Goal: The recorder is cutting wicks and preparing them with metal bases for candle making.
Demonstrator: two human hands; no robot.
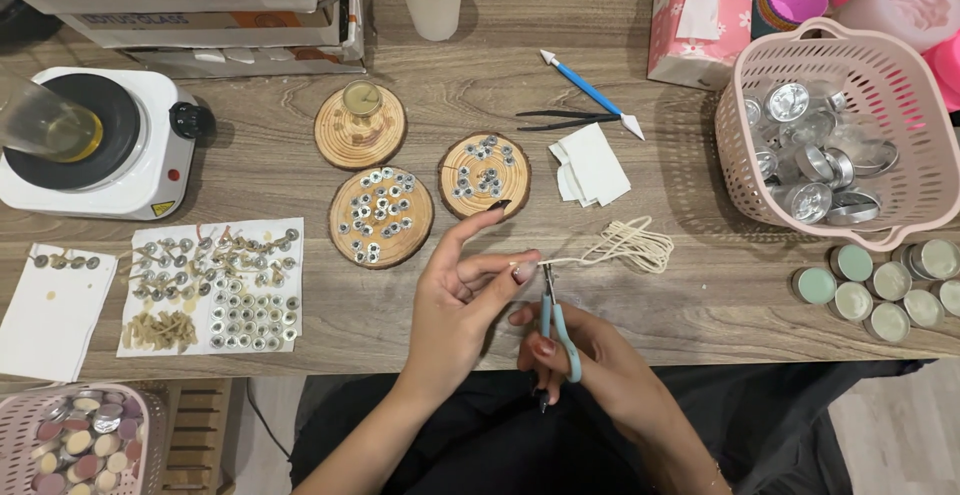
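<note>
Hands: pliers point(560, 330), wick cord point(625, 245); pink tissue pack point(695, 30) behind.

A long table point(250, 145) of grey-brown wood-grain laminate fills nearly the whole view, its near edge running straight across just below the grip. Light falls evenly from above and casts soft, short shadows on it. Well right of the grip and below that edge, a strip of pale wood-look floor point(890, 435) shows.
</note>
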